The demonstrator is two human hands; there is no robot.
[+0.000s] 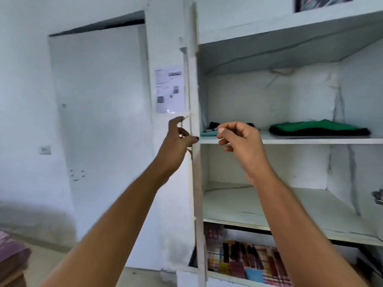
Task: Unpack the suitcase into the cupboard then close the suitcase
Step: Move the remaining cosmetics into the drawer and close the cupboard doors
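The white cupboard [195, 162] stands open in front of me. Its middle shelf [290, 139] holds a folded green and black garment [319, 129] at the right and a dark and teal folded item [210, 129] at the left end. My right hand [240, 139] hovers in front of that shelf, just right of the dark and teal item, with loosely curled fingers and nothing in it. My left hand [178, 139] is at the cupboard's left frame, thumb touching its edge, fingers loosely curled. The suitcase is out of view.
The shelf below [269, 206] is bare. The bottom compartment holds checked, multicoloured fabric [244, 259]. A sheet of paper [170, 90] is stuck on the wall left of the cupboard, beside a white door [99, 100]. A pink-covered bed corner [10, 249] shows at lower left.
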